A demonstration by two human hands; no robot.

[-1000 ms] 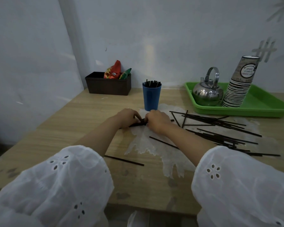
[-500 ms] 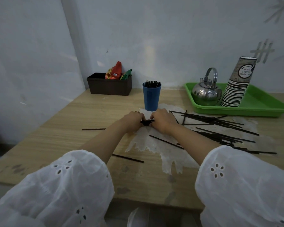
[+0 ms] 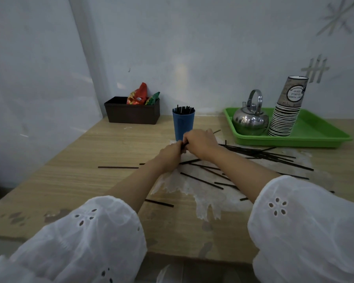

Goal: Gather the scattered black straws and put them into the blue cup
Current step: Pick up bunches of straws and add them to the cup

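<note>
At the far left of the wooden surface (image 3: 70, 180) a lone straw (image 3: 118, 167) lies flat, its long axis running left to right. Behind it, against the wall, a dark box (image 3: 132, 114) holds red and green snack packets (image 3: 138, 97). The blue cup (image 3: 183, 124) stands just behind the hands, with upright straws (image 3: 183, 109) in it, their ends showing above the rim.

In front of the cup the left hand (image 3: 171, 153) and right hand (image 3: 199, 142) meet, knuckles up, with both forearms stretched forward from white eyelet sleeves (image 3: 86, 240). The fingers of each hand curl round a bundle of straws (image 3: 183, 145) held between them. Only a dark sliver shows in the gap, so its axis seems to run from hand to hand, slightly tilted.

Loose straws (image 3: 274, 157) lie under and to the right of the forearms on a pale patch (image 3: 202, 193), mostly lengthwise left to right and fanning out toward the right edge.

Behind them a green tray (image 3: 315, 135) carries a steel kettle (image 3: 249, 119) and a stack of paper cups (image 3: 286, 111), turned rim down. The print on the round label is upside down and too blurred to read.
</note>
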